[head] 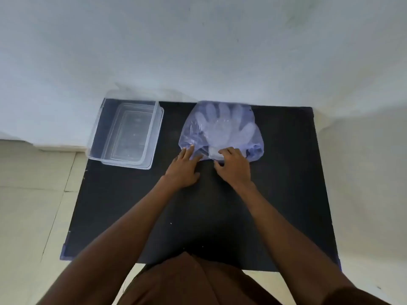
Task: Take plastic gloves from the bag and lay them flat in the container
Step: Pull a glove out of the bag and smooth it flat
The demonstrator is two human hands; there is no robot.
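— Plastic everywhere: where are the gloves point(222, 126)?
— Inside the thin blue bag point(255, 148), just beyond the fingertips, flat on the black mat point(286, 194). Left hand point(184, 170) lies fingers together on the bag's near edge; right hand point(234, 165) curls onto its mouth, though whether it pinches film I cannot tell
— Risk?
— Likely grabbing bag with glove, dragging everything. The clear container point(154, 137) sits well left of the left fingers, nothing in it
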